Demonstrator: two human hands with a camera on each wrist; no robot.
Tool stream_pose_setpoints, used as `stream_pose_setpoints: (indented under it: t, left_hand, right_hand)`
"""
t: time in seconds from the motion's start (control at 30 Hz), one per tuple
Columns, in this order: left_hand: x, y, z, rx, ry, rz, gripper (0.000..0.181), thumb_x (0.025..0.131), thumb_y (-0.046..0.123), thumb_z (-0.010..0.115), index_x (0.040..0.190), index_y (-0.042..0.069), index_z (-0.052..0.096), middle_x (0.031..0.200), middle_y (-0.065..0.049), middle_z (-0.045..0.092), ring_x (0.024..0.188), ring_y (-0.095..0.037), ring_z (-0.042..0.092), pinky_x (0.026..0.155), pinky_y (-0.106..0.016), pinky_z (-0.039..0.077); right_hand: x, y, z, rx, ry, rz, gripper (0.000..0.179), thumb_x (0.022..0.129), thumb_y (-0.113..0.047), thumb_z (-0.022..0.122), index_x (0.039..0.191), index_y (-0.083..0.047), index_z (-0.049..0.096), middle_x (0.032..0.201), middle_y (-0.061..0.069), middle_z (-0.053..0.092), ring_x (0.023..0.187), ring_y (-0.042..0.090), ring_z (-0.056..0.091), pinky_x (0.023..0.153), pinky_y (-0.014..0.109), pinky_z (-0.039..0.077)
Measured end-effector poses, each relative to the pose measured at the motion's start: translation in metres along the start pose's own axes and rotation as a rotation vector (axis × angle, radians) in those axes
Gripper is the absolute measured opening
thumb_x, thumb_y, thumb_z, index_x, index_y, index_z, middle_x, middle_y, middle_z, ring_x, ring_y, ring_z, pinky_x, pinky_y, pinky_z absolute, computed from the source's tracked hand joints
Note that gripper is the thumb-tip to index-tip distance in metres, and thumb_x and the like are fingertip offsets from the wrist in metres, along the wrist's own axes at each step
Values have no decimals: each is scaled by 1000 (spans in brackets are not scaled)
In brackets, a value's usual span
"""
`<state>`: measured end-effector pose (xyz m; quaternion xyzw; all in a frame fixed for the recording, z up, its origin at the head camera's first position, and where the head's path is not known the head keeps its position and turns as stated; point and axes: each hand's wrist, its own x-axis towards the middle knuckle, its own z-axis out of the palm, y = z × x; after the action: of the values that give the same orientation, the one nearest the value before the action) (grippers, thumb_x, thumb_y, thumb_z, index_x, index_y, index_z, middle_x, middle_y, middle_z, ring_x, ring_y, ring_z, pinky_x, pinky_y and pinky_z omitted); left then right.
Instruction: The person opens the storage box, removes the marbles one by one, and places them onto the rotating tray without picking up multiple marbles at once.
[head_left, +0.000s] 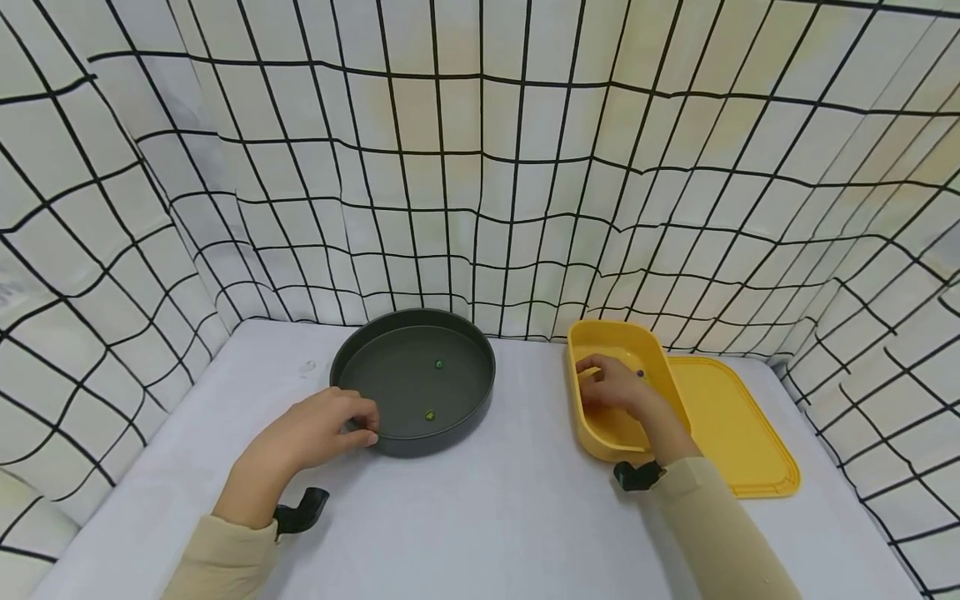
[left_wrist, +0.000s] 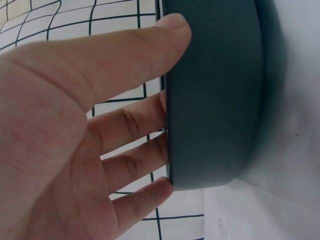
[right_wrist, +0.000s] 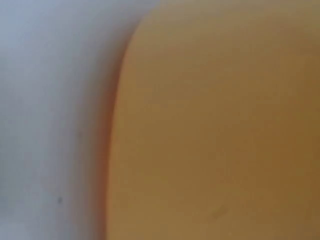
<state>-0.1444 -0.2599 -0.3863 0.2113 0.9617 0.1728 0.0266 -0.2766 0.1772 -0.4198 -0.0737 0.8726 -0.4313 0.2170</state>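
My left hand [head_left: 315, 429] grips the near-left rim of a dark round baking pan [head_left: 375, 367]. In the left wrist view the thumb [left_wrist: 172, 37] lies against the pan's outer wall [left_wrist: 215, 105], and the other fingers reach over the rim. Inside the pan sit two small things, a green one [head_left: 438, 364] and a yellow-green one [head_left: 430, 415]. My right hand [head_left: 618, 387] is down in a yellow plastic box [head_left: 611, 333]; its fingertips are partly hidden, so what they hold does not show. A small dark blue thing [head_left: 640, 373] lies beside that hand in the box.
A flat yellow lid [head_left: 738, 425] lies right of the box, partly beneath or against it. The white table [head_left: 480, 517] carries everything. White walls with black netting [head_left: 480, 183] close off the back and both sides.
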Motion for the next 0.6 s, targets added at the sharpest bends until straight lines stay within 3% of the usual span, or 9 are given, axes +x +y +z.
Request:
stream_pose_setpoints:
  t: [0.37,0.6]
  left_hand:
    - [-2,0,0,-6,-7,-6,16,86,23,78,83,31,64,85,16,58,82,-13,51,73,-35,44]
    - [-1,0,-1,-7,-1,3,16,86,22,78,83,31,64,85,16,58,82,-14,52,72,-35,44]
  right_hand:
    - [-1,8,4,-16,6,24,35,91,-11,65,124,-3,56,96,12,64,80,22,62,78,31,55]
    - [-1,4,2,147,121,8,29,95,-12,60,119,2,61,96,15,67,76,21,68,74,32,59]
